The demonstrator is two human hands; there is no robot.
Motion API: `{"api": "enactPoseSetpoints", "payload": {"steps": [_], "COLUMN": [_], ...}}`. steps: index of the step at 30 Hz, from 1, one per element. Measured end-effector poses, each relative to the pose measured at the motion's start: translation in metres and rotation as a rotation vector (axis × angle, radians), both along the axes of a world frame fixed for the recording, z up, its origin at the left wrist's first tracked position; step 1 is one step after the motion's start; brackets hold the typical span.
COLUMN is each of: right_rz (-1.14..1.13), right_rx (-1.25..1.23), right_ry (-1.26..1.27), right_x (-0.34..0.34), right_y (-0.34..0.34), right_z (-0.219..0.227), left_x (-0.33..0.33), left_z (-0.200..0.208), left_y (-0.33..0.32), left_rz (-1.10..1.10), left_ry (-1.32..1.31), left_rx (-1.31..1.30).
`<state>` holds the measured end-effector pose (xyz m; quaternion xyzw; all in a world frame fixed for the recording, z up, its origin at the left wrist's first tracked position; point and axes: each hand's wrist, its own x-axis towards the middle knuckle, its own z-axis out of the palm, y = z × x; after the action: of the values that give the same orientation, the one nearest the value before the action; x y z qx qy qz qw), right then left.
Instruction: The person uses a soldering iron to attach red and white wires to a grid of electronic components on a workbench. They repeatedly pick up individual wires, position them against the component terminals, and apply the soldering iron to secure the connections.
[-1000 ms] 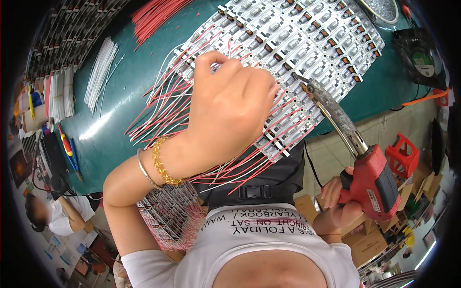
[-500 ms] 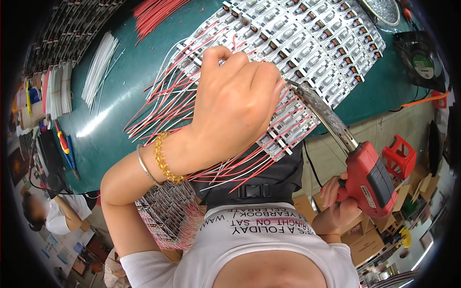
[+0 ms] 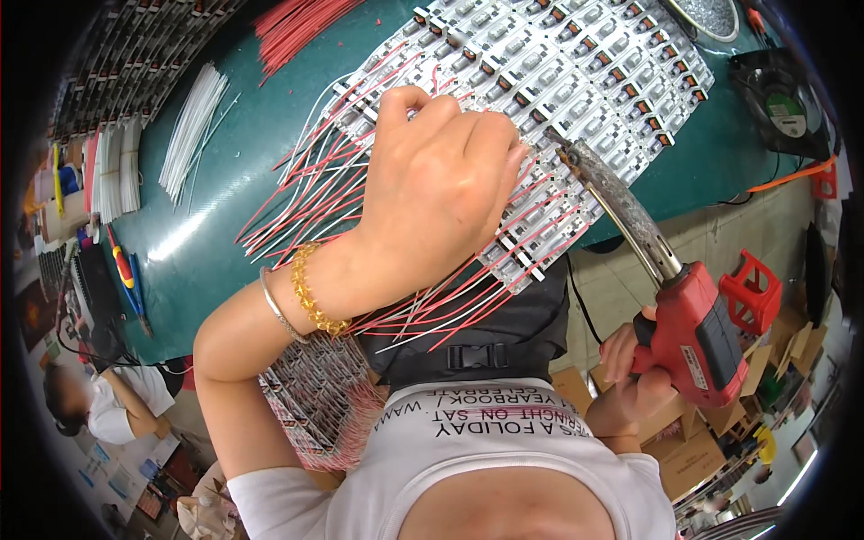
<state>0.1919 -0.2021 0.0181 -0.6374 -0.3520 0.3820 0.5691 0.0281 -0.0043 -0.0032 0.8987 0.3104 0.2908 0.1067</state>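
My left hand (image 3: 441, 175), with a yellow bead bracelet and a metal bangle on its wrist, is closed over a sheet of small silver-white circuit boards (image 3: 576, 76). Its fingertips are bent under and hidden, so what they pinch does not show. Thin red and white wires (image 3: 301, 193) fan out from the boards to the left of the hand and below it. In my right hand (image 3: 634, 364) is the grip of a red and black soldering gun (image 3: 697, 333). The gun's long barrel points up and left, its dark tip just right of my left fingers, over the boards.
Bundles of white wires (image 3: 193, 130) and red wires (image 3: 301, 31) lie on the green table (image 3: 225, 153). A metal bowl (image 3: 706, 16) and a black fan (image 3: 778, 112) stand at the far right. Red-handled pliers (image 3: 126, 274) lie left. Cardboard boxes (image 3: 688, 463) are at lower right.
The soldering gun's tip has drawn slightly up and right, away from my left fingertips. My left hand stays closed in nearly the same place.
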Motion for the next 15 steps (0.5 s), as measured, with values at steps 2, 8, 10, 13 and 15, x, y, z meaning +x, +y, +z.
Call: {"api": "enactPoseSetpoints", "payload": {"steps": [2, 8, 10, 13, 15], "right_rz": [-0.043, -0.023, -0.039, -0.042, -0.034], "right_rx": [0.008, 0.004, -0.003, 0.014, 0.029], "right_ry": [0.001, -0.009, -0.028, -0.049, -0.047], "right_x": [-0.0024, -0.0036, -0.0049, -0.004, -0.0039], "right_y": [-0.0002, 0.0018, 0.0005, -0.0007, 0.0007], "right_z": [-0.0025, -0.0023, -0.0044, -0.0066, -0.0059], "left_x": [0.0007, 0.0012, 0.0013, 0.0014, 0.0015], "left_z": [-0.0006, -0.0016, -0.0016, -0.0024, -0.0017], "left_y": [-0.0005, -0.0005, -0.0002, 0.0002, -0.0002], "left_rz": [0.001, 0.016, 0.018, 0.016, 0.016], "left_ry": [-0.002, -0.011, -0.013, -0.018, -0.017], "left_rx": [0.004, 0.023, 0.031, 0.04, 0.031]}}
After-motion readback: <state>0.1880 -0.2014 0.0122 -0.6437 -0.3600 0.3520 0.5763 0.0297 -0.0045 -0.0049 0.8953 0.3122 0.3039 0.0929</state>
